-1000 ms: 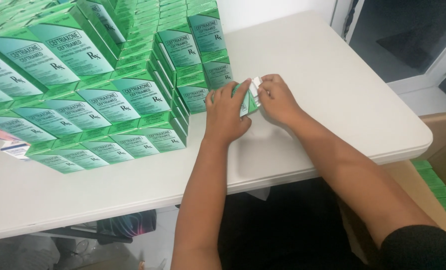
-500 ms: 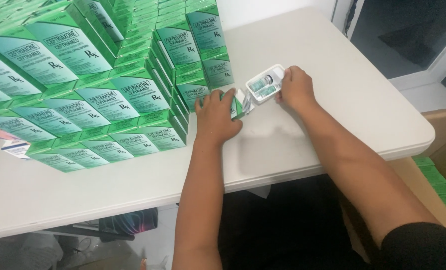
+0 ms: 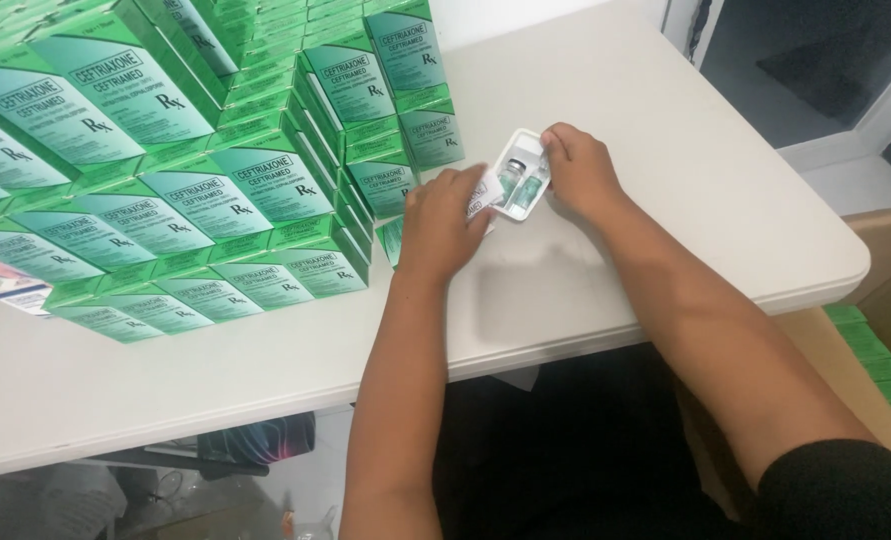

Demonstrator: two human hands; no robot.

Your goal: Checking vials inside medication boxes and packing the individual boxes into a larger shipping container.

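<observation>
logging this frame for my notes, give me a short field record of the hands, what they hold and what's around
surface: white table
left hand: resting on a green carton lying flat, fingers at a white paper slip
right hand: gripping the edge of a white plastic tray
tray contents: two small vials side by side
stack: green cartons piled in tiers, left of the hands
far right: more green cartons beside the table, below its edge
</observation>
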